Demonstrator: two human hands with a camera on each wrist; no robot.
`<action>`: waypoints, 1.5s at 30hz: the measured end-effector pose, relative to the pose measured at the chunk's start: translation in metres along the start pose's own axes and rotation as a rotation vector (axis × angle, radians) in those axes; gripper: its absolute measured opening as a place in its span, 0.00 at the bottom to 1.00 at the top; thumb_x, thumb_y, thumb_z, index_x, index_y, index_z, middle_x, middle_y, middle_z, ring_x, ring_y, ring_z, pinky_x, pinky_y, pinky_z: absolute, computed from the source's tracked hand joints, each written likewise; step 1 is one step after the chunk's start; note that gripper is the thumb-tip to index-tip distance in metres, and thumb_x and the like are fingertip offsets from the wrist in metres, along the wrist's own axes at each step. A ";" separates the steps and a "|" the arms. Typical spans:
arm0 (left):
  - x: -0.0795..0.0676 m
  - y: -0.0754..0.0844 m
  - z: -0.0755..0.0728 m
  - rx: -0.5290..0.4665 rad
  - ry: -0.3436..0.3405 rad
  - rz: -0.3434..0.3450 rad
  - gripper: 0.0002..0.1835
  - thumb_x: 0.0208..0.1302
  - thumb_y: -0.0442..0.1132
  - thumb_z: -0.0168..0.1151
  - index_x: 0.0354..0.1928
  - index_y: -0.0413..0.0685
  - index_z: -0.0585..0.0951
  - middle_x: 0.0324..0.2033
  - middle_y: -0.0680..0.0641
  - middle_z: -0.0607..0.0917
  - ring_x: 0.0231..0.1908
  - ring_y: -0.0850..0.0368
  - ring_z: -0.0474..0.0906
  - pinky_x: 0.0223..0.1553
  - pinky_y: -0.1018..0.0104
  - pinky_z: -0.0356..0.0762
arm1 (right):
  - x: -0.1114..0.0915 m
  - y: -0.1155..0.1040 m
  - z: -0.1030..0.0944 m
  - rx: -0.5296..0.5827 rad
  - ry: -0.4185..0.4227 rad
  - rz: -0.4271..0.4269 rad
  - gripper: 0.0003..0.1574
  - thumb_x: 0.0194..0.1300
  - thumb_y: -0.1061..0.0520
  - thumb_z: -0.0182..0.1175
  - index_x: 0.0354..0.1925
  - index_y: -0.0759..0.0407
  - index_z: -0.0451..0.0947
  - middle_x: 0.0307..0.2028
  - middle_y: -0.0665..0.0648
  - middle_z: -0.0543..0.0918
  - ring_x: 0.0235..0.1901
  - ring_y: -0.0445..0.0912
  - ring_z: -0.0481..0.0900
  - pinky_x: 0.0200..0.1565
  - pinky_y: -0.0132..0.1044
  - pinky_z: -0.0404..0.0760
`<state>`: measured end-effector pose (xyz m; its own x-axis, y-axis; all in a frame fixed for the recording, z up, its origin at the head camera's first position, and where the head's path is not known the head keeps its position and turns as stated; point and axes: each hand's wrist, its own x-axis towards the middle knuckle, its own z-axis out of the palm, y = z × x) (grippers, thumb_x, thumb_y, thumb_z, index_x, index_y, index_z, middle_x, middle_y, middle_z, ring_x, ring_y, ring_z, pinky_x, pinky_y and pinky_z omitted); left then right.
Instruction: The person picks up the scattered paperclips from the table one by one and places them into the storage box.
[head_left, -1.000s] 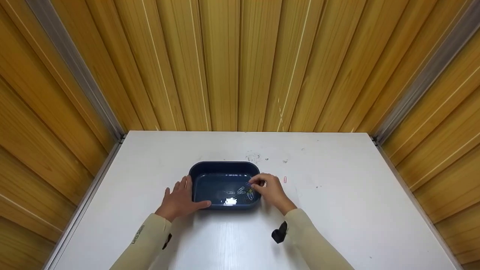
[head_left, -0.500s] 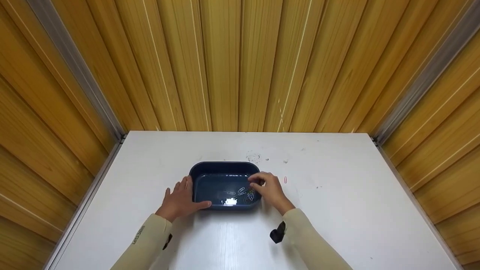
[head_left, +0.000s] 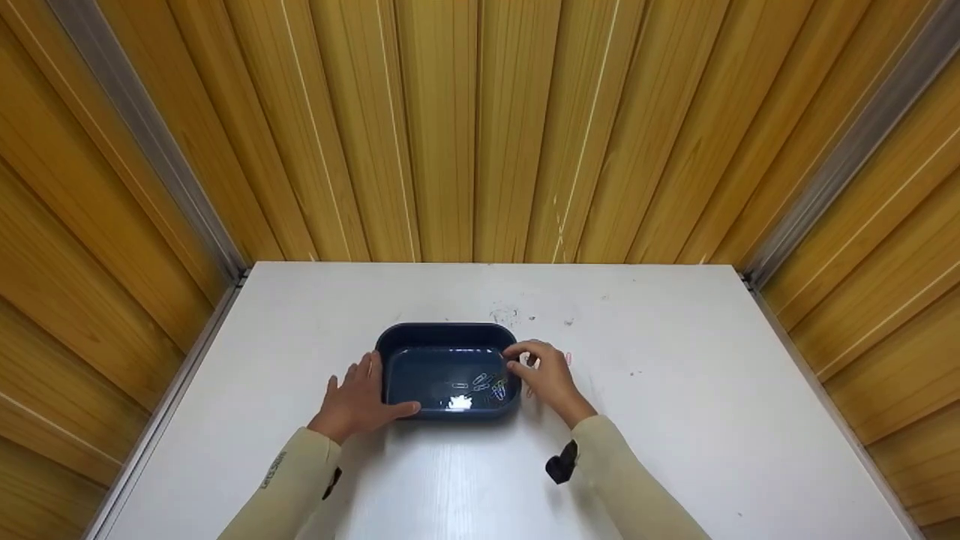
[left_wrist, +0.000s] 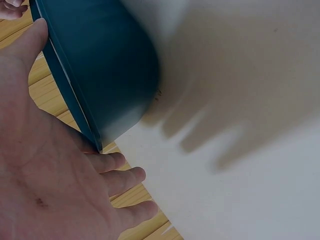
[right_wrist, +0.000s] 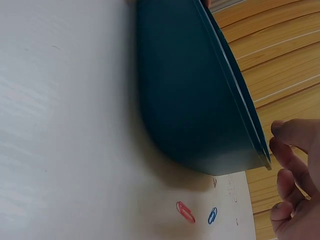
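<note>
A dark blue rectangular basin (head_left: 450, 334) stands on the white table. Several paper clips (head_left: 480, 382) lie on its floor, mostly towards the right end. My left hand (head_left: 352, 397) rests against the basin's left end, fingers straight along the side and thumb on the front rim. At the right rim is my right hand (head_left: 546, 375), thumb and forefinger bent towards each other, the other fingers loosely curled. In the right wrist view I see nothing between the fingertips. Outside the basin, on the table, lie a red paper clip (right_wrist: 186, 212) and a blue paper clip (right_wrist: 212, 215).
The white table (head_left: 660, 420) reaches back to a yellow wood-patterned wall (head_left: 480, 135), with similar walls at both sides. Dark scuff marks (head_left: 504, 312) show behind the basin. Black straps with small devices (head_left: 561, 461) sit at the wrists.
My right hand has drawn back slightly to the right, from over the basin to its rim. A blue paper clip seen at its fingertips a second ago is no longer there. My left hand keeps its place.
</note>
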<state>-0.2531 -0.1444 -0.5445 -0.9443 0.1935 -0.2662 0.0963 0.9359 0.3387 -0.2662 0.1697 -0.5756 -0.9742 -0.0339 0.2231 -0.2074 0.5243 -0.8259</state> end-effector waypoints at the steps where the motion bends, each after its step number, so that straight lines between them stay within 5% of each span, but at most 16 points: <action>1: 0.000 0.000 0.000 -0.001 -0.001 -0.001 0.67 0.49 0.75 0.59 0.75 0.34 0.45 0.75 0.34 0.51 0.74 0.34 0.48 0.69 0.30 0.42 | 0.000 0.000 -0.001 -0.001 0.006 -0.005 0.10 0.56 0.64 0.68 0.38 0.54 0.86 0.37 0.54 0.86 0.35 0.50 0.76 0.40 0.39 0.75; 15: 0.000 -0.001 -0.001 0.001 -0.007 0.002 0.66 0.50 0.75 0.59 0.75 0.34 0.45 0.75 0.33 0.51 0.74 0.34 0.48 0.69 0.31 0.41 | -0.001 0.007 -0.014 -0.013 0.042 0.012 0.11 0.57 0.63 0.68 0.42 0.59 0.85 0.38 0.53 0.87 0.37 0.52 0.77 0.42 0.47 0.75; 25: 0.000 0.000 -0.001 0.006 -0.010 0.004 0.67 0.49 0.77 0.58 0.75 0.34 0.45 0.74 0.33 0.51 0.74 0.34 0.48 0.69 0.31 0.42 | -0.003 0.014 -0.021 -0.002 0.056 0.056 0.10 0.59 0.62 0.67 0.41 0.54 0.85 0.39 0.53 0.86 0.33 0.43 0.73 0.37 0.30 0.70; 45: 0.000 0.001 -0.002 0.000 -0.015 0.011 0.66 0.50 0.76 0.59 0.75 0.34 0.45 0.75 0.33 0.51 0.74 0.34 0.48 0.69 0.31 0.41 | -0.003 0.033 -0.022 -0.004 0.088 0.097 0.09 0.58 0.64 0.67 0.39 0.57 0.85 0.36 0.57 0.86 0.29 0.42 0.71 0.33 0.28 0.69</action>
<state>-0.2537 -0.1442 -0.5424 -0.9385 0.2082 -0.2756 0.1068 0.9338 0.3416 -0.2681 0.2053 -0.5920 -0.9780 0.0921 0.1870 -0.1119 0.5251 -0.8437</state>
